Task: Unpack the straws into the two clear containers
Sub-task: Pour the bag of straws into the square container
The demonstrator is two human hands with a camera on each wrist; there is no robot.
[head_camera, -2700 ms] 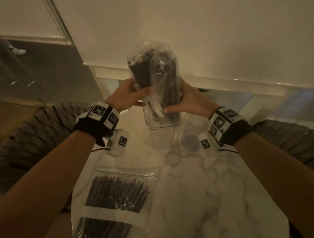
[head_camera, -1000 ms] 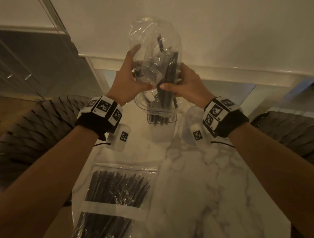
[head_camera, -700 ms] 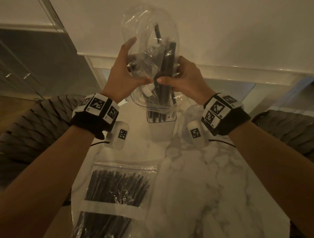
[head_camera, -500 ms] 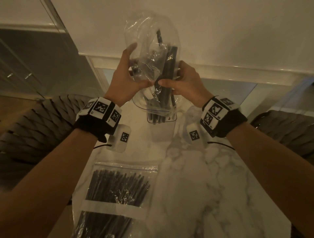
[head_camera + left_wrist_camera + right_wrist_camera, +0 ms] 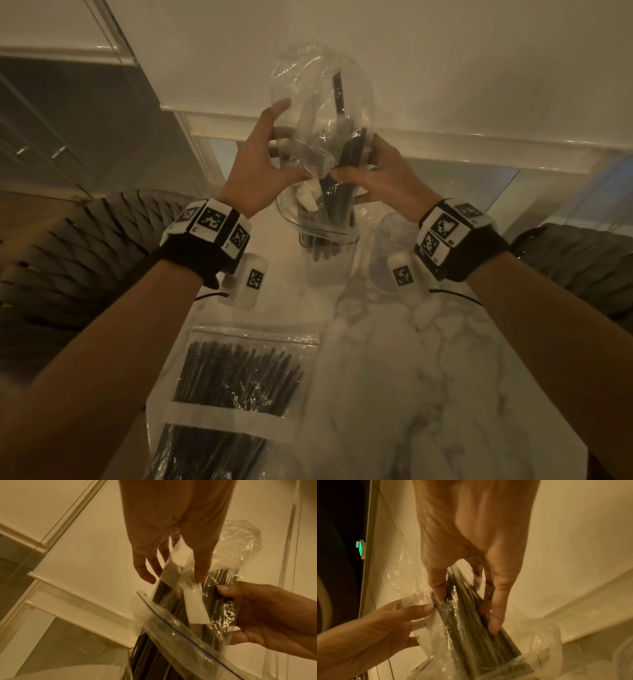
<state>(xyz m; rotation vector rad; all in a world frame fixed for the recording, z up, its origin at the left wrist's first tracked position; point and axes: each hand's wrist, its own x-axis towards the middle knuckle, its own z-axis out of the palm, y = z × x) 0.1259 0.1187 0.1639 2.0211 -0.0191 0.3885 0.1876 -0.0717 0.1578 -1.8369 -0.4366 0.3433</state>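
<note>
Head view: at twelve o'clock, the left hand and right hand pinch an upturned bag, mouth down so the straws slide into a clear container. Left wrist view: thumb and fingers nip the film. Right wrist view: fingers clamp straws through plastic, likely metering their fall.

— What colour are the straws?
— Black, inside a clear bag with a blue line.
— And the table?
— White marble with grey veins; the wristbands are black with white squares.
</note>
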